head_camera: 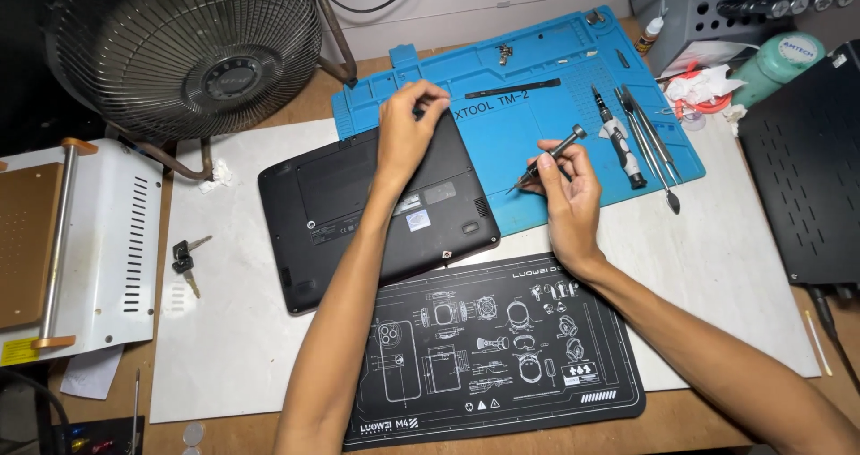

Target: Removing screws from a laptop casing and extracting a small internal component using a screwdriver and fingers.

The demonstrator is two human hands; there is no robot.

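A black laptop (358, 209) lies upside down across the white mat and the blue mat. My left hand (408, 133) rests on its far edge, fingers curled over the rim. To the right, my right hand (564, 186) holds a small grey screwdriver (551, 158) above the blue repair mat (546, 88), tip pointing left toward the laptop, a short gap away from it.
More screwdrivers and tweezers (640, 141) lie on the blue mat's right side. A black printed mat (502, 347) lies in front. A fan (184, 52) stands at the back left, a white machine (81, 249) at left, keys (186, 260) beside it, a black box (806, 177) at right.
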